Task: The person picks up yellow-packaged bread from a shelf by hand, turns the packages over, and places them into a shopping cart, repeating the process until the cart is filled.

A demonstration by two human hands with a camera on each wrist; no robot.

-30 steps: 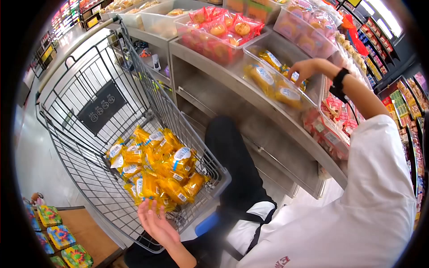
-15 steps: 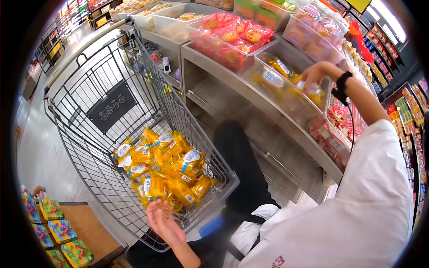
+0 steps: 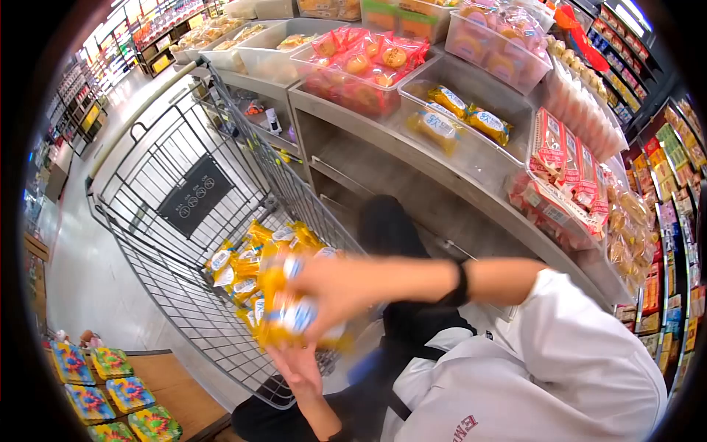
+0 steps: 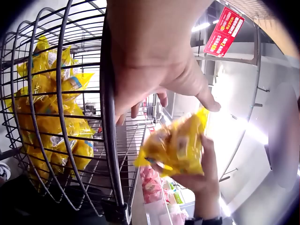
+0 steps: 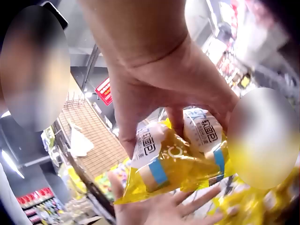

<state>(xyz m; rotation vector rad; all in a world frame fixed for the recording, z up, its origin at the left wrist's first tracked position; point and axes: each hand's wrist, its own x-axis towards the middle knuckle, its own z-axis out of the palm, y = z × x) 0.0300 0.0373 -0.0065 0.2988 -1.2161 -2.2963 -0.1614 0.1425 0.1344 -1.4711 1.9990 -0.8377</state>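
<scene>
The right hand (image 3: pixel 340 289) grasps two yellow packets (image 5: pixel 161 161) from above, over the near part of the cart (image 3: pixel 195 195). The left hand (image 3: pixel 300 370) is open and empty, fingers spread, just below them — whether it touches them, I cannot tell. A pile (image 3: pixel 239 271) of similar packets lies in the cart; a few more sit in a bin (image 3: pixel 482 153) at far right — beside red packs (image 3: pixel 368 62).

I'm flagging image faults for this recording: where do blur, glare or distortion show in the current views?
Head view: motion blur on the right hand and gripped packets, black corners. Left wrist view: ceiling lights blown out, cart bars bowed but fairly crisp. Right wrist view: gripped packets' print mostly sharp, oval smears at both sides.
</scene>
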